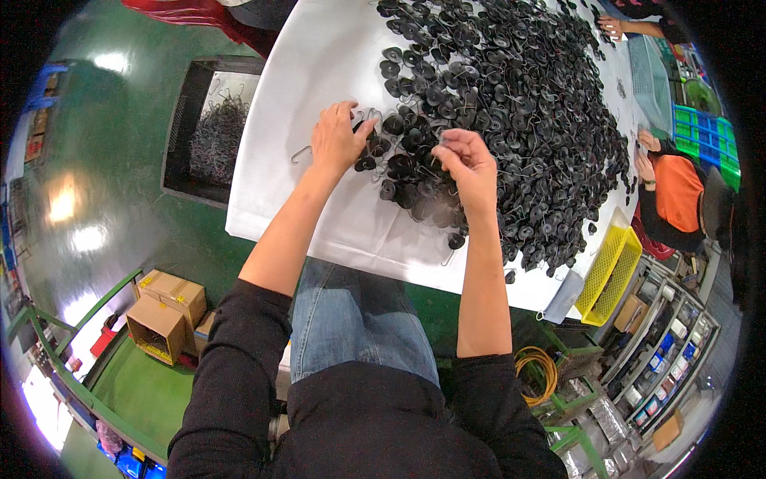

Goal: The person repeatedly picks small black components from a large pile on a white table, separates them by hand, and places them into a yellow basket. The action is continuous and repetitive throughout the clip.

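Note:
Many black round discs with thin wire hooks, like suction-cup hooks (527, 120), lie heaped on a white-covered table (275, 188). At the heap's left edge, my left hand (335, 140) has its thumb and fingers apart, curved beside a few discs and hooks. Whether its fingertips touch one is unclear. A single wire hook (301, 154) rests on the cover, left of that hand. My right hand (471, 168) is raised over the heap's near part, thumb and fingers pinched together; what lies between them is too small to name. Blurred discs show below it.
Left of the table stands a dark bin (214, 132) of metal wire hooks. A yellow basket (610, 275) is at the table's right edge. A person in orange and black (678, 191) works at the right side, another person's hand (613, 28) at the far right. Cardboard boxes (169, 307) sit lower left.

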Demonstrator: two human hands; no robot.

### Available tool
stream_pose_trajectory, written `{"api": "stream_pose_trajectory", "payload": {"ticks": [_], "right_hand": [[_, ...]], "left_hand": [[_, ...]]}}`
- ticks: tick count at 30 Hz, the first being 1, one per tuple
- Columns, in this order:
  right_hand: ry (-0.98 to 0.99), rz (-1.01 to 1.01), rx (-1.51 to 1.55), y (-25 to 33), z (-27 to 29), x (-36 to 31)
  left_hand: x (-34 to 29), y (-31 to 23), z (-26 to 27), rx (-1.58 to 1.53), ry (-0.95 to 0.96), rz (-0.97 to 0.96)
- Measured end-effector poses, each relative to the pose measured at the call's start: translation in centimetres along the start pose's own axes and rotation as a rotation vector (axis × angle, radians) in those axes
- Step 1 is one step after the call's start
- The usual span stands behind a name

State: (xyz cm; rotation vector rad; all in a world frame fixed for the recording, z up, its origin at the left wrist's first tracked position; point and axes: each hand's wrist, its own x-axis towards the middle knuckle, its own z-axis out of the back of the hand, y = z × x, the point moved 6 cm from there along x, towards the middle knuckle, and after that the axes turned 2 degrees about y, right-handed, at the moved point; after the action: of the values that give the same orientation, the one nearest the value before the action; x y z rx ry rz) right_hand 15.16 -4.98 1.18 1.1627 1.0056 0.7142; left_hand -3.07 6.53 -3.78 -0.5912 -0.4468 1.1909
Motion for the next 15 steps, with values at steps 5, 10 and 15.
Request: {"api": "stream_pose_trajectory", "payload": {"ticks": [5,10,15], "right_hand": [[0.047,-0.075,-0.656,-0.6,0.3,-0.2],[0.048,0.004,-0.880,-0.6,-0.9,0.6],[-0.009,0.086,-0.897,-1.1,-4.4,5.3]], "left_hand": [[2.3,-1.3,-1.7,0.180,0.108,-0.070],[3.5,-1.8,-2.6,0.328,0.284,0.009],[3.5,-0.6,0.2,0.000,0.321,0.082]]}}
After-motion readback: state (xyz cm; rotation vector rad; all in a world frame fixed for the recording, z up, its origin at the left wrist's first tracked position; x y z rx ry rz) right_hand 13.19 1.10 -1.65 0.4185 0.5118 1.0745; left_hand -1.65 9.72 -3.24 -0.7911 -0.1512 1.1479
